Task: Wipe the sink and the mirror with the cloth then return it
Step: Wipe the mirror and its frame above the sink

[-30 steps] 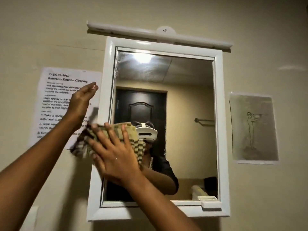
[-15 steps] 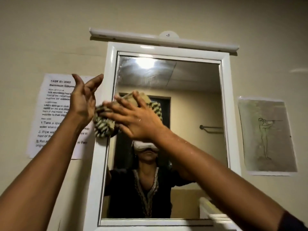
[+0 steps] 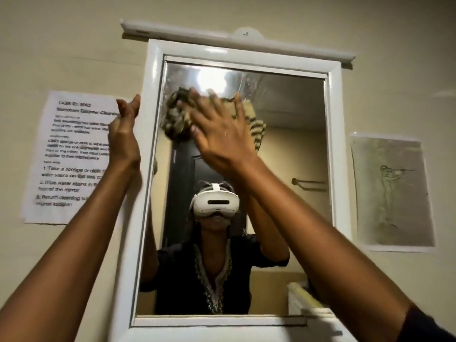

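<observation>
In the head view, the right hand [image 3: 219, 134] was pressed flat against a striped cloth [image 3: 177, 114], its fingers [image 3: 238, 107] spread wide and extended rather than curled, so that the cloth was pinned between the palm and the glass of the mirror [image 3: 283, 134] near its upper left corner. Bunched folds of the cloth were seen to the left of the fingertips, and a looser striped edge hung down to the right of the little finger side, just past the hand. The left hand [image 3: 124, 137] was held upright just left of the right hand's thumb side, its fingers [image 3: 128, 106] straight and together, nothing being gripped; it was laid against or just beside the left upright of the white mirror frame [image 3: 148, 169], though actual contact could not be made out. Behind the left hand's knuckles, a printed instruction sheet [image 3: 71, 156] was taped to the wall, partly covered by the wrist and forearm. A long white light fixture [image 3: 237, 40] was mounted above the fingertips of both hands, along the top of the frame. Well to the right of the right hand, a sketch on paper [image 3: 389, 191] was fixed to the wall. In the glass below the right palm, the reflection of a white headset [image 3: 214, 202] was visible, and a towel rail [image 3: 308, 183] was reflected to the right of the raised forearm.
</observation>
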Demonstrator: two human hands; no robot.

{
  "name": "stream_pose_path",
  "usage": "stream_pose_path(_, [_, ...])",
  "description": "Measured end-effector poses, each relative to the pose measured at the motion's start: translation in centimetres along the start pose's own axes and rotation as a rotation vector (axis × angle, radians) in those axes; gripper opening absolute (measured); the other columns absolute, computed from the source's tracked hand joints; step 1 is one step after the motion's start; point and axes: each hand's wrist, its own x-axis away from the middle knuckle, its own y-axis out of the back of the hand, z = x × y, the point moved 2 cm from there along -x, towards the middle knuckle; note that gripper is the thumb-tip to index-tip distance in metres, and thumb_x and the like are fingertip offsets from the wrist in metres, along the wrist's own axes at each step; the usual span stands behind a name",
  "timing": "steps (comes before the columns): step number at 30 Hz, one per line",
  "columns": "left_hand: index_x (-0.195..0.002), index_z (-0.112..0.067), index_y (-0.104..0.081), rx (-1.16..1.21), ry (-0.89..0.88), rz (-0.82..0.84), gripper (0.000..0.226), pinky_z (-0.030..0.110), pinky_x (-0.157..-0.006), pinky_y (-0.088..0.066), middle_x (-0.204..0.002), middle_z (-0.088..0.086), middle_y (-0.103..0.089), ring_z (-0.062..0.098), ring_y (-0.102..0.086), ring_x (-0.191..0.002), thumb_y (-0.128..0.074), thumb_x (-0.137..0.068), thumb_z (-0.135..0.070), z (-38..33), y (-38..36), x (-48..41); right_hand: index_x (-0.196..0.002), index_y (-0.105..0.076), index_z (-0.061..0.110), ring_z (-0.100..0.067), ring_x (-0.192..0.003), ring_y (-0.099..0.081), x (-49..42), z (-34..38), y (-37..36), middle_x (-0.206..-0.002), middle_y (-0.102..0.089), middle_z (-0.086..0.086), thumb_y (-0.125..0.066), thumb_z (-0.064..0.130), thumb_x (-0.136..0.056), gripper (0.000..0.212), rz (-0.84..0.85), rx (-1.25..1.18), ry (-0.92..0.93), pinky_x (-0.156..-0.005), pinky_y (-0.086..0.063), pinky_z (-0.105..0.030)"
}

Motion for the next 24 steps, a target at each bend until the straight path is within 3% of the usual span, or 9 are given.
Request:
stream_pose_path(3, [-0.138,-0.017,-0.042,-0.226,-0.097,-0.014,0.051,0.006,-0.106,-0.019,-0.15,0.004,-0.034,0.003,-0.024,-0.137,-0.036,-0.094,-0.043,-0.2,-0.6,0.4,-0.145,-0.027,0.036,-0.023,-0.147,-0.008,10.9,5.2,-0.9,-0.158,-0.019,0.004,-0.035,0.046,-0.092,0.054,0.114,-0.019,0.214,-0.112,-0.006,-0.063])
stream_pose_path(7, [-0.14,-0.018,-0.038,-0.388,-0.13,-0.068,0.046,-0.005,-0.095,-0.015,-0.155,0.009,-0.024,0.006,-0.018,-0.139,-0.043,-0.095,-0.029,-0.3,-0.9,0.6,-0.145,-0.027,0.036,-0.021,-0.147,-0.005,20.8,6.3,-1.8,-0.158,-0.016,0.006,-0.033,0.045,-0.096,0.051,0.28,-0.004,0.542,-0.114,-0.007,-0.06])
stream_pose_path(9, [-0.14,-0.019,-0.038,-0.422,-0.137,-0.084,0.046,0.002,-0.101,-0.016,-0.155,0.009,-0.023,0.009,-0.019,-0.141,-0.043,-0.095,-0.027,-0.4,-1.0,0.7,-0.145,-0.027,0.037,-0.02,-0.147,-0.006,19.9,4.6,-1.5,-0.158,-0.018,0.007,-0.03,0.046,-0.097,0.049,0.289,0.007,0.611,-0.115,-0.005,-0.059])
stream_pose_path(10, [-0.14,-0.02,-0.038,-0.433,-0.139,-0.089,0.046,0.008,-0.104,-0.017,-0.155,0.009,-0.023,0.011,-0.018,-0.142,-0.043,-0.095,-0.027,-0.3,-1.0,0.8,-0.144,-0.03,0.037,-0.02,-0.147,-0.009,18.5,3.4,-1.2,-0.157,-0.02,0.007,-0.032,0.045,-0.096,0.048,0.259,0.013,0.597,-0.115,-0.005,-0.058])
stream_pose_path(12, [-0.14,-0.02,-0.038,-0.451,-0.151,-0.098,0.046,0.008,-0.103,-0.016,-0.155,0.009,-0.025,0.012,-0.019,-0.142,-0.042,-0.095,-0.027,-0.4,-0.9,0.8,-0.142,-0.035,0.035,-0.022,-0.145,-0.017,13.9,-0.5,-0.5,-0.155,-0.026,0.004,-0.033,0.044,-0.093,0.05,0.107,0.057,0.426,-0.114,-0.006,-0.059])
stream_pose_path(15, [-0.14,-0.018,-0.037,-0.486,-0.17,-0.095,0.046,0.01,-0.104,-0.015,-0.154,0.01,-0.026,0.012,-0.018,-0.142,-0.041,-0.095,-0.029,-0.4,-1.1,0.7,-0.146,-0.025,0.033,-0.021,-0.146,-0.011,5.8,-8.9,1.8,-0.158,-0.018,0.005,-0.027,0.043,-0.096,0.052,-0.042,-0.023,-0.093,-0.113,0.0,-0.061])
stream_pose_path(17, [-0.14,-0.016,-0.038,-0.488,-0.177,-0.103,0.046,0.011,-0.105,-0.016,-0.154,0.01,-0.026,0.013,-0.018,-0.143,-0.04,-0.095,-0.03,-0.4,-1.0,0.6,-0.148,-0.019,0.034,-0.019,-0.147,-0.002,2.9,-12.2,2.7,-0.16,-0.01,0.006,-0.025,0.042,-0.096,0.052,-0.062,-0.062,-0.319,-0.113,0.002,-0.063])
stream_pose_path(21, [-0.139,-0.016,-0.038,-0.477,-0.181,-0.096,0.046,0.006,-0.102,-0.018,-0.155,0.013,-0.022,0.018,-0.019,-0.143,-0.034,-0.097,-0.033,-0.5,-1.0,0.6,-0.147,-0.021,0.035,-0.021,-0.147,-0.001,4.0,-8.9,1.9,-0.16,-0.009,0.004,-0.028,0.041,-0.094,0.054,-0.106,-0.053,-0.366,-0.114,0.003,-0.062])
stream_pose_path(24, [-0.139,-0.016,-0.038,-0.423,-0.143,-0.07,0.045,-0.013,-0.086,-0.014,-0.154,0.012,-0.023,0.018,-0.019,-0.143,-0.032,-0.098,-0.034,-0.6,-1.1,0.6,-0.145,-0.027,0.035,-0.024,-0.147,-0.008,10.1,0.2,-0.4,-0.158,-0.017,0.003,-0.031,0.043,-0.093,0.054,-0.021,-0.031,-0.077,-0.114,0.0,-0.062])
